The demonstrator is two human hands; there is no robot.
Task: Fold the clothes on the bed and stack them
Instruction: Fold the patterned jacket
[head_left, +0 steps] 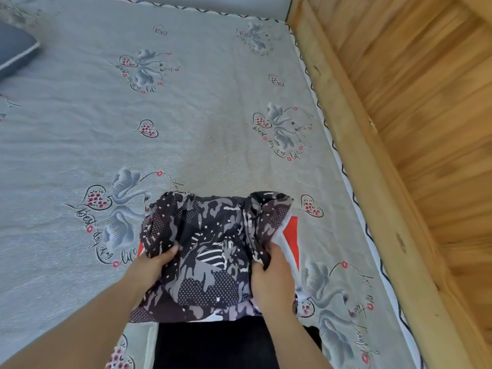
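Now both hands, left (157,259) and right (271,272), grip the patterned garment (210,251) by its side edges; bedsheet (186,115) beyond lies open.

So the bed (202,134) has a grey sheet printed with swans and hearts. A blue pillow (14,50) sits at its far left edge. Near the front there's a folded patterned garment (210,251) on top of a white-and-red one (288,235), plus a black piece (213,342) just in front.
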